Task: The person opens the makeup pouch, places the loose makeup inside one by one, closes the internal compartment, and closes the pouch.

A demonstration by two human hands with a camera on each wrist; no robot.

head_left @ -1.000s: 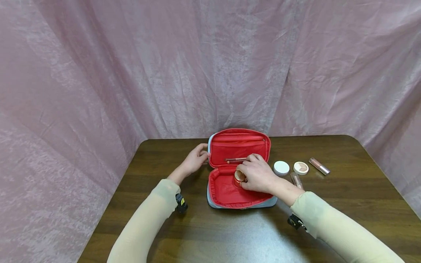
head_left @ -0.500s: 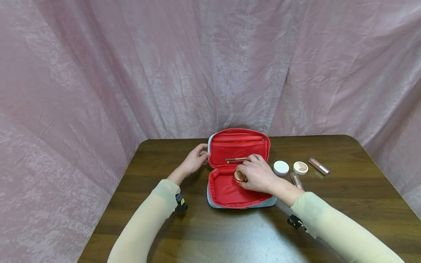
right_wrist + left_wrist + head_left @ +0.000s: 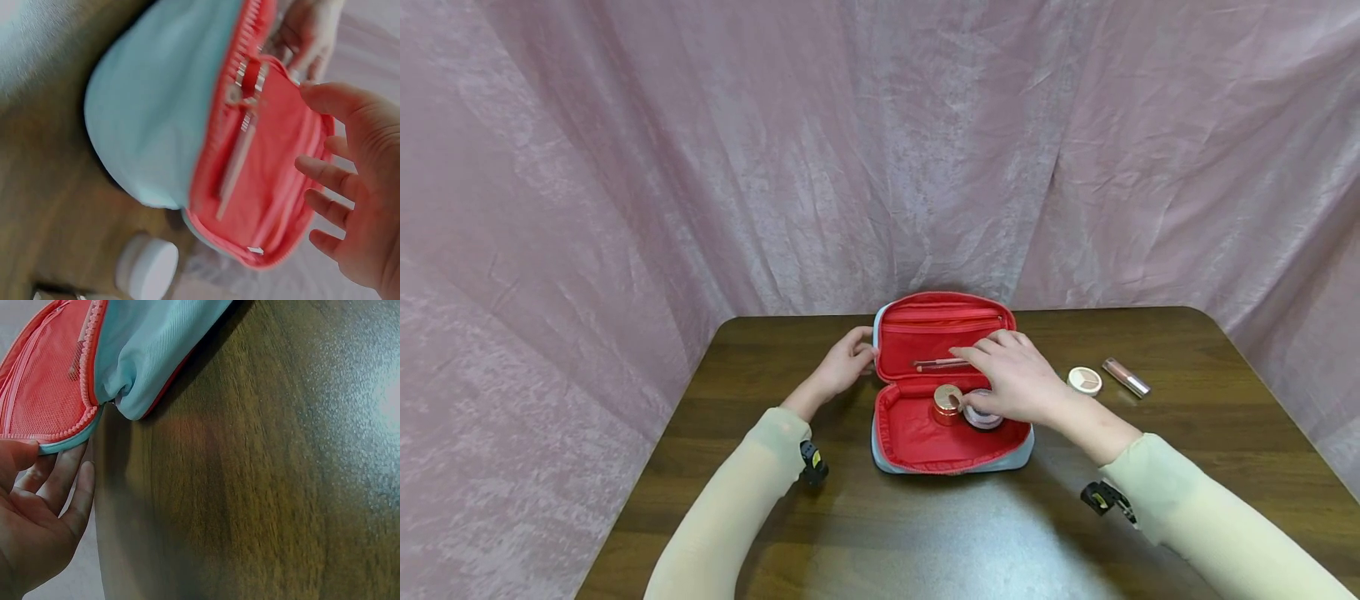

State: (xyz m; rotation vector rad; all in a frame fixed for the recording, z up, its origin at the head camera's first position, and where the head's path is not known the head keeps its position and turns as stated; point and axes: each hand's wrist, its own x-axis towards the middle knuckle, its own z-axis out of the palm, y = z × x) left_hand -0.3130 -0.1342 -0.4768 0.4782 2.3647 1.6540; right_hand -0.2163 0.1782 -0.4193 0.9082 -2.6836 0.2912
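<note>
A light-blue makeup bag (image 3: 917, 454) with red lining lies unzipped, its lid raised against the back. My left hand (image 3: 845, 364) pinches the lid's left edge, thumb inside and fingers behind, as the left wrist view shows. My right hand (image 3: 1018, 379) hovers over the bag's right side, fingers spread and holding nothing. Inside the bag stand a gold-lidded jar (image 3: 947, 398) and, right beside it, a round silvery-pink container (image 3: 983, 412), partly under the right thumb. Slim makeup brushes (image 3: 936, 364) sit in the lid's mesh pocket, their right ends hidden by the right hand.
Right of the bag on the wooden table (image 3: 1210, 433) lie a round three-colour palette (image 3: 1085, 381) and a lip gloss tube (image 3: 1126, 378). A white-lidded jar (image 3: 147, 267) stands near the bag, hidden by the right hand in the head view. A pink curtain (image 3: 880, 150) hangs behind.
My right hand has let go inside the bag and moved up and to the right, its fingers spreading. The silvery-pink container now shows beside the gold-lidded jar. The left hand stays put.
</note>
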